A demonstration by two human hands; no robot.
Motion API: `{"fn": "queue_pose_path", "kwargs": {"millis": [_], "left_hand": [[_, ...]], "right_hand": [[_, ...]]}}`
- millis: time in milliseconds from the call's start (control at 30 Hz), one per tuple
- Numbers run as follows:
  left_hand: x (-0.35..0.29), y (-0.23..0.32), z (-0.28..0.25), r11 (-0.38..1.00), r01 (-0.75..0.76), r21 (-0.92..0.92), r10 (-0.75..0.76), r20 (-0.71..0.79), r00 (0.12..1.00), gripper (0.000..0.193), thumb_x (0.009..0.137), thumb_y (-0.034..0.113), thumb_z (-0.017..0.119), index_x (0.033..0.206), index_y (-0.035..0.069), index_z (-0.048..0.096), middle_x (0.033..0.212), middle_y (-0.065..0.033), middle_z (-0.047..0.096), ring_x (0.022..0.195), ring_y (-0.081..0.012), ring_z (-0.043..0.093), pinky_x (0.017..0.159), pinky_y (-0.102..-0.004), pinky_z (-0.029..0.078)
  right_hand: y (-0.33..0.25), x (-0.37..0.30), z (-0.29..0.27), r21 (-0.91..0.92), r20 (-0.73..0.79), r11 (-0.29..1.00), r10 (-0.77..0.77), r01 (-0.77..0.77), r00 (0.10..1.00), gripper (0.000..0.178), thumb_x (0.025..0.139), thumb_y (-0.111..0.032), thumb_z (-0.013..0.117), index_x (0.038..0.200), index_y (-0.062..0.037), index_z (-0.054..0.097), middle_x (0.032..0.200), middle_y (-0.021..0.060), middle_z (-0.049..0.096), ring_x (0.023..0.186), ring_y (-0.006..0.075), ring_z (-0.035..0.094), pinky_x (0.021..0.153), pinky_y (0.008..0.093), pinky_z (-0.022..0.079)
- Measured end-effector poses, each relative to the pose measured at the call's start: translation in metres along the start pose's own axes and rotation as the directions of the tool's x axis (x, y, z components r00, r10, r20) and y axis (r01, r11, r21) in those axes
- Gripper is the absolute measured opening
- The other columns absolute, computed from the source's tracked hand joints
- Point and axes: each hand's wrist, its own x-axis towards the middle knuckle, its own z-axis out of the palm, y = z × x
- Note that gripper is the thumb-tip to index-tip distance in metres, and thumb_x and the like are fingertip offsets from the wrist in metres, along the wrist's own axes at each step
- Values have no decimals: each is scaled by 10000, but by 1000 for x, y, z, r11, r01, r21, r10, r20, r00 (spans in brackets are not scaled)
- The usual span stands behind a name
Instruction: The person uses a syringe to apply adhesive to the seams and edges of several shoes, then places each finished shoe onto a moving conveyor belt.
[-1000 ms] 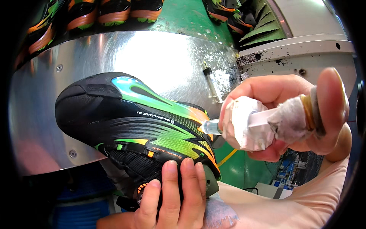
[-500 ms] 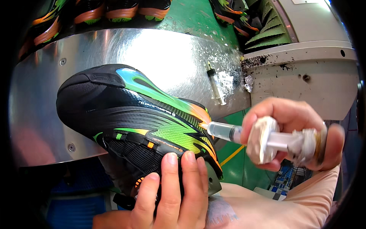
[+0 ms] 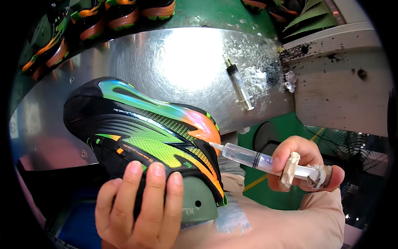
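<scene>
A: Position of the shoe (image 3: 157,137)?

B: Tilted on its side, toe over the metal surface (image 3: 137,50), heel beyond the edge. Whether it rests on the metal, cannot tell.

A: The hands?

B: Left hand (image 3: 141,209) grasps the shoe near its collar, fingers laid across the side, thumb hidden. Presumably this steadies it with the side wall facing up.

A: And the right?

B: Right hand (image 3: 309,157) grips a syringe (image 3: 242,155): fingers curled at the cream pad (image 3: 289,170), thumb behind the plunger (image 3: 303,172). Probable reason: one hand can both aim and press. The tip appears to touch the join of upper and sole, near the heel.

A: Anything inside the shoe?

B: A green block (image 3: 197,199) fills the opening; likely makes the heel firm to hold.

A: Elsewhere?

B: A second syringe (image 3: 239,85) lies on the surface, apart from the shoe, perhaps for easy reach.
</scene>
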Motion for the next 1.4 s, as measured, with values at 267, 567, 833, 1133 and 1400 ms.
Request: {"fn": "queue_pose_path", "kwargs": {"millis": [267, 567, 833, 1133, 1400], "left_hand": [[51, -26, 12, 979, -197, 44, 188, 159, 969, 217, 821, 121, 653, 1037, 112, 664, 1006, -122, 658, 912, -289, 642, 683, -354, 501], [129, -34, 7, 937, -349, -14, 319, 437, 841, 829, 712, 405, 761, 1314, -91, 481, 889, -156, 644, 626, -267, 585, 575, -335, 433], [139, -10, 16, 901, 365, -236, -261, 377, 889, 653, 758, 124, 644, 1341, -88, 442, 990, -182, 677, 891, -217, 667, 820, -299, 492], [160, -37, 11, 767, 567, -299, -398, 472, 787, 568, 745, 107, 678, 1260, -71, 517, 938, -91, 652, 845, -144, 613, 780, -256, 478], [343, -78, -10, 892, -443, 87, 449, -63, 891, 541, 626, 65, 732, 1151, 27, 607, 1087, -134, 641, 1052, -285, 618, 933, -365, 460]], "right_hand": [[18, -12, -18, 205, -239, 978, 19, 31, 971, 1039, 686, -756, 619, 1242, 107, 460, 972, 80, 597, 827, 68, 533, 734, 189, 404], [31, -14, -39, 513, -195, 857, 163, -41, 967, 1105, 633, -743, 675, 1314, 79, 386, 1018, 87, 559, 886, 101, 524, 781, 218, 409], [45, -10, -53, 525, -74, 851, 31, 13, 997, 1146, 615, -756, 675, 1334, 77, 351, 1034, 83, 547, 896, 105, 524, 772, 222, 416], [25, -10, -81, 344, -163, 895, -241, 284, 957, 1185, 585, -793, 647, 1336, 67, 332, 1002, 68, 531, 866, 102, 517, 728, 216, 404], [1, -26, -118, -168, -423, 916, -401, 365, 813, 1089, 640, -831, 592, 1266, 36, 387, 861, 65, 547, 756, 93, 508, 656, 200, 387]]}}
